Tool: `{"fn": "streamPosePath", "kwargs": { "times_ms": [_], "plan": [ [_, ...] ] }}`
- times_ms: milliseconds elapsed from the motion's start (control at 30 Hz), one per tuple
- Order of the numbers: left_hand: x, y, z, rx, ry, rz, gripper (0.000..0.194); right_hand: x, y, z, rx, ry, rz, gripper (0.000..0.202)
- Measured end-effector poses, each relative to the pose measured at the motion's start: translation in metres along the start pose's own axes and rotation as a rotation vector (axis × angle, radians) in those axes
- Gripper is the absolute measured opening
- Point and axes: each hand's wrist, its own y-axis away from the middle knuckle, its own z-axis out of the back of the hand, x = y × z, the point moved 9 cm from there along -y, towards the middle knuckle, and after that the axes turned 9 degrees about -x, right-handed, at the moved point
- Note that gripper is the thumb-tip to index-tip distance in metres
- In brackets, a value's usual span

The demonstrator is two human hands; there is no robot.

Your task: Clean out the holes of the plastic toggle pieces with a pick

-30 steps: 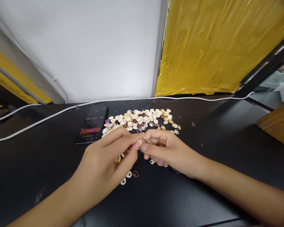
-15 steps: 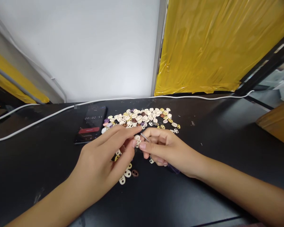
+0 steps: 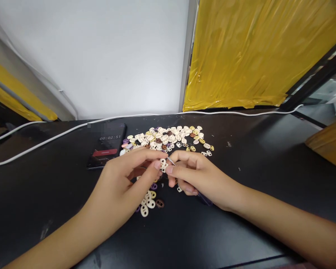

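Observation:
My left hand [image 3: 131, 173] pinches cream two-hole pieces [image 3: 163, 164], which look like small plastic toggles or buttons, between thumb and fingertips. My right hand [image 3: 192, 172] is closed around a thin pointed metal tool [image 3: 171, 161], its tip up against these pieces. The right thumb also touches them. Something dark purple [image 3: 205, 198] shows under the right palm; whether it belongs to the tool I cannot tell. Below the hands lies a small group of loose pieces [image 3: 150, 203] in cream, yellow, purple and brown.
Behind the hands spreads a large heap of similar pieces [image 3: 168, 137] on the black table [image 3: 240, 224]. To its left lies a phone [image 3: 106, 145] with a timer on its screen. A white cable [image 3: 58, 139] runs along the back edge. A cardboard box [image 3: 329, 144] stands at right.
My left fingers have curled in and shifted slightly, uncovering more of the small group below. The tool's tip has tilted against the cream pieces. Both hands keep their grip.

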Motion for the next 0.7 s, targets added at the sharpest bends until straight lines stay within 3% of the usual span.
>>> {"fn": "streamPosePath", "kwargs": {
  "times_ms": [200,300,433,700],
  "plan": [
    [0.024,-0.007,0.006,-0.028,0.098,0.195,0.018,0.003,-0.002,0.01,-0.081,-0.013,0.009,0.023],
    [0.034,-0.008,0.005,0.042,0.12,0.296,0.024,0.009,-0.002,0.014,-0.087,0.009,0.061,0.024],
    [0.028,-0.006,-0.003,0.216,-0.083,0.19,0.023,0.016,-0.002,0.019,-0.089,0.005,0.089,0.022],
    [0.018,-0.004,-0.011,0.268,-0.305,-0.041,0.014,0.035,-0.003,0.037,-0.162,0.04,0.212,0.022]
  ]
}}
